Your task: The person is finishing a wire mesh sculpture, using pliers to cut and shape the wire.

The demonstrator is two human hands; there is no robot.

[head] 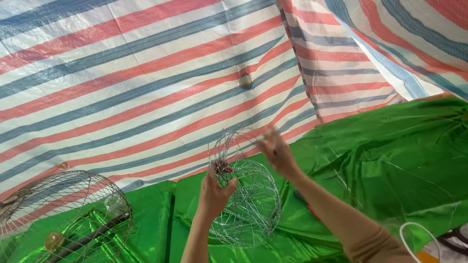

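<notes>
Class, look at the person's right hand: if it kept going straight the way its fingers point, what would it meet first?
The right hand points up-left, so it would probably meet the upper loops of the wire mesh frame first, then the striped tarp behind; depth is unclear.

Count: two hands were in view, left hand (214, 187) and right hand (275, 152), both on one wire mesh ball (246, 195). One larger wire cage (68, 214) sat at lower left. One striped tarp (146, 73) hung behind, one green satin cloth (390, 151) covered the surface, and one white ring (407, 233) lay at lower right
</notes>
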